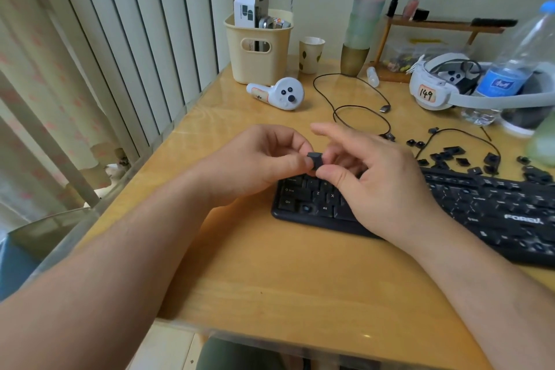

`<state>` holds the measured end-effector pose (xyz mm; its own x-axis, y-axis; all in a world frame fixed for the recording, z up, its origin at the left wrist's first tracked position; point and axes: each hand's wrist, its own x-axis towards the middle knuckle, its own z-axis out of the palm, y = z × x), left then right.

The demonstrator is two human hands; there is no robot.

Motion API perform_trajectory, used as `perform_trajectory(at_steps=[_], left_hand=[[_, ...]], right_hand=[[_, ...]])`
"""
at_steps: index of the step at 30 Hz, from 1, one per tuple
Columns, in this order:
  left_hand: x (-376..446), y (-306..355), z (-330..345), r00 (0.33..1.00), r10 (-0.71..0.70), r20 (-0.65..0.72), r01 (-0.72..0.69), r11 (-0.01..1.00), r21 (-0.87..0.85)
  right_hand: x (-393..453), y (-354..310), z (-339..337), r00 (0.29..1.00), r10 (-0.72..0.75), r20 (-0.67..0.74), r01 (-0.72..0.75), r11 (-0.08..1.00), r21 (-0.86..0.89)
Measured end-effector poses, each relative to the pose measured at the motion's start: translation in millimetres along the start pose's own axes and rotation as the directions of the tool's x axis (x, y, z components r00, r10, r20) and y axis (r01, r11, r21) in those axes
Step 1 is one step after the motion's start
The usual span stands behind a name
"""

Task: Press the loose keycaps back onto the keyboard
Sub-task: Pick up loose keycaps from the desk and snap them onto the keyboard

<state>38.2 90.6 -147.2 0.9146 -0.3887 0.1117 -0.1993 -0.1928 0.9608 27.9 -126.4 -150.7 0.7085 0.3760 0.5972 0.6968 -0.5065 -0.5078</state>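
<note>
Above the keyboard's [450,207] left end, left hand [255,159] and right hand [369,177] fingers both pinch one keycap [314,159], likely orienting it; next, align over an empty switch and press down.

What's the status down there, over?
Both hands, left hand and right hand, pinch one keycap above keyboard. Loose keycaps wait behind. Nothing blocking.

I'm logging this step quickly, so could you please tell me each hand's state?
Left hand: pinches the keycap.
Right hand: pinches the same keycap, index finger raised.
</note>
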Motion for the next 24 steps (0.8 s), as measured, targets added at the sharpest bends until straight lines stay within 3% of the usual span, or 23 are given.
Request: perform_trajectory(at_steps=[4, 10, 14, 20, 24], left_hand=[[0.2, 0.1, 3.0, 1.0, 0.002, -0.012, -0.002, 1.0, 0.018], [0.6, 0.7, -0.1, 1.0, -0.013, -0.028, 0.012, 0.999, -0.05], [1.7, -1.8, -3.9, 0.999, -0.037, -0.035, 0.035, 0.999, -0.04], [1.3, -4.7, -6.6, 0.999, -0.043, -0.015, 0.043, 0.999, 0.011], [1.1, -5.3, -12.3, 0.996, -0.035, -0.077, 0.039, 0.998, 0.052]], right_hand=[[1.5, 2.0, 2.2, 0.995, -0.098, -0.007, 0.097, 0.99, -0.101], [-1.8, -1.8, 0.1, 0.998, 0.008, -0.057, -0.012, 0.997, -0.076], [-2.9, -3.4, -1.8, 0.997, 0.071, -0.008, -0.071, 0.995, -0.072], [-3.3, -5.8, -7.5, 0.997, 0.051, 0.057, -0.039, 0.98, -0.194], [-6.7, -8.3, -8.7, 0.961, 0.217, 0.172, -0.188, 0.967, -0.172]])
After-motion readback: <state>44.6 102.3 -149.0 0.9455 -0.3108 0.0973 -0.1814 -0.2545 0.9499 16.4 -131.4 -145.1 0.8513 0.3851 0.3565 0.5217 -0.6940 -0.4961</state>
